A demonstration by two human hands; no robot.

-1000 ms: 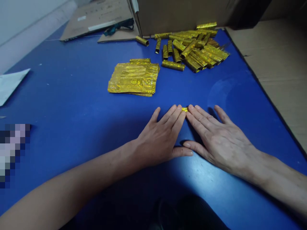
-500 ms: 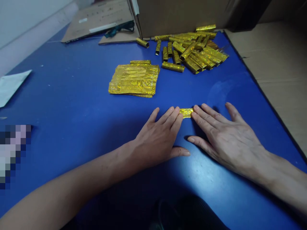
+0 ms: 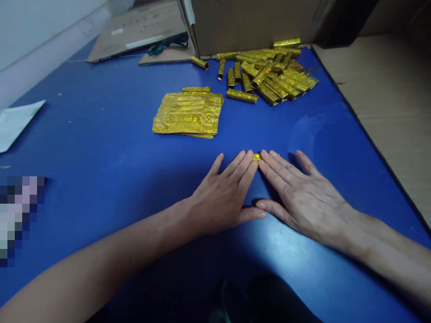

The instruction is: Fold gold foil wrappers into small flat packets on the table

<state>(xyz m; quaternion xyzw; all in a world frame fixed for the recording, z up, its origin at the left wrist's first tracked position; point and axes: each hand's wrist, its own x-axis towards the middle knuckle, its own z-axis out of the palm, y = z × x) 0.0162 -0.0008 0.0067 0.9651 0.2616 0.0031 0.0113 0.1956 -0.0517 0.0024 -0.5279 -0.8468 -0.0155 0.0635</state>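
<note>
My left hand (image 3: 229, 193) lies flat with fingers stretched out, its fingertips pressing down on a small shiny gold strip (image 3: 257, 157) on the blue tabletop. From the other side my right hand (image 3: 292, 188) rests flat too, thumb and little finger spread, its fingertips over the strip's right part. Only a short bit of gold shows between the two sets of fingertips; the rest is hidden beneath them. Beyond my left hand sits a stack of flat gold foil pieces (image 3: 188, 114). Farther back on the right is a pile of gold foil tubes (image 3: 269, 76), several with open ends visible.
Flattened cardboard (image 3: 141, 29) with a dark green ribbon-like item (image 3: 168, 43) lies at the back left. A large cardboard box (image 3: 249, 27) stands behind the tubes. A pale paper piece (image 3: 18, 123) and a pixelated object (image 3: 20, 215) are at the left.
My right hand has slid left along the gold strip, so its fingertips are nearer the left hand's and less gold shows. My left hand has hardly moved.
</note>
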